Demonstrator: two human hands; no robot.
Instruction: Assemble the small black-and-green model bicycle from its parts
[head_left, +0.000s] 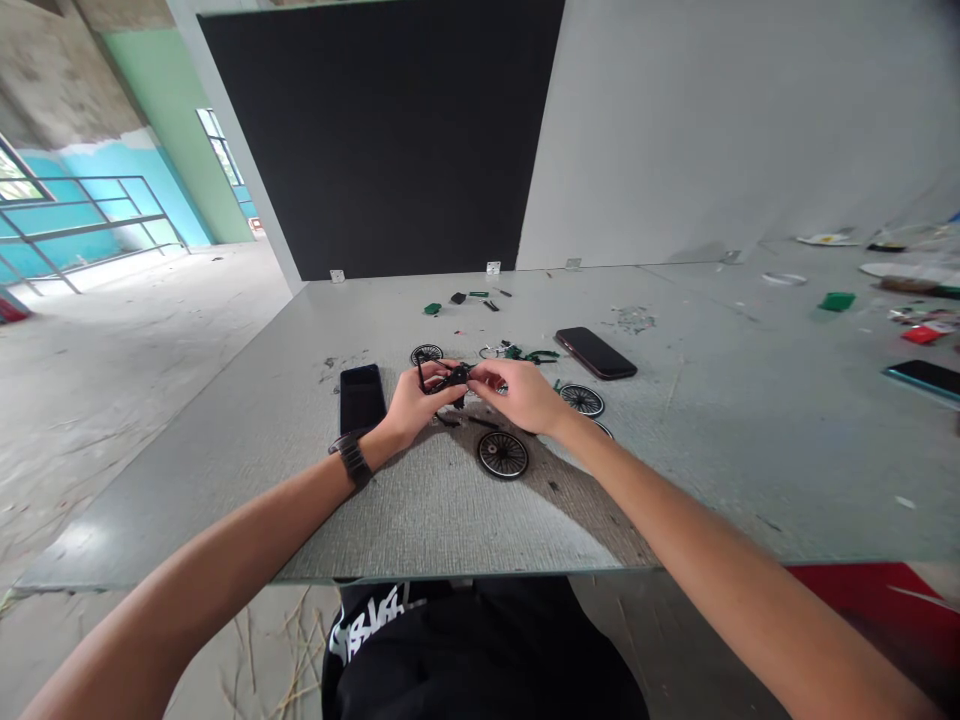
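Note:
My left hand (407, 408), with a dark watch on the wrist, grips a small black model-bicycle part (454, 379) just above the table. My right hand (521, 392) has its fingertips pinched together at the right end of that same part; whether they hold a smaller piece is hidden. Just in front of the hands a spoked toy wheel (503, 455) lies flat. Another spoked wheel (583, 400) is right of my right hand, partly covering a further one. Beyond my left hand lies a smaller wheel (427, 353). Green and black bicycle pieces (534, 355) rest behind my right hand.
A black phone (361, 398) lies beside my left wrist, and a second phone (596, 352) is at the back right. Small green and black bits (433, 309) are scattered near the upright black panel (390, 140). Far right are a blue-edged phone (926, 378) and a green piece (836, 301).

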